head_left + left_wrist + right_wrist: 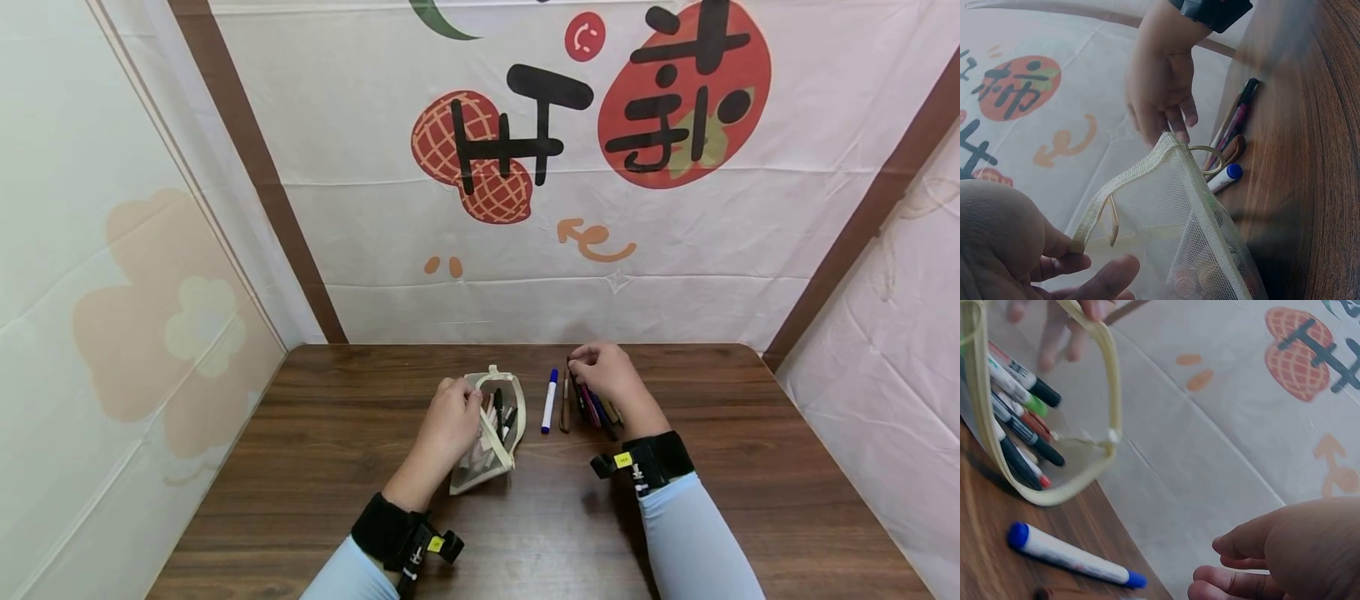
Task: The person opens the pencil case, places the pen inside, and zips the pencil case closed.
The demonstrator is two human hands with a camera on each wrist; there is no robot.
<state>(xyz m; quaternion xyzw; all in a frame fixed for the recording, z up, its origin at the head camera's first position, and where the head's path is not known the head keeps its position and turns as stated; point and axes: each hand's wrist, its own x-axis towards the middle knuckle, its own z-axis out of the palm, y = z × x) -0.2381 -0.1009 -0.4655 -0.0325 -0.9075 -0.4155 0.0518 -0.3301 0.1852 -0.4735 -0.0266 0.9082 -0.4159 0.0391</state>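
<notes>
The left hand [450, 417] pinched the rim of the mesh pouch [491, 433] near the table's [300, 467] centre, holding its mouth open; a slack pinch risked spilling the stored pens. Toward the far edge, the right hand [611, 375] curled its fingers on the loose pens [592, 408], and a sweep could have rolled the blue marker [550, 400] away.

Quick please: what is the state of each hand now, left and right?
Left hand: holding the rim of the mesh pencil pouch, keeping it open.
Right hand: fingers curled over the loose pens on the table; grip cannot be told.
</notes>
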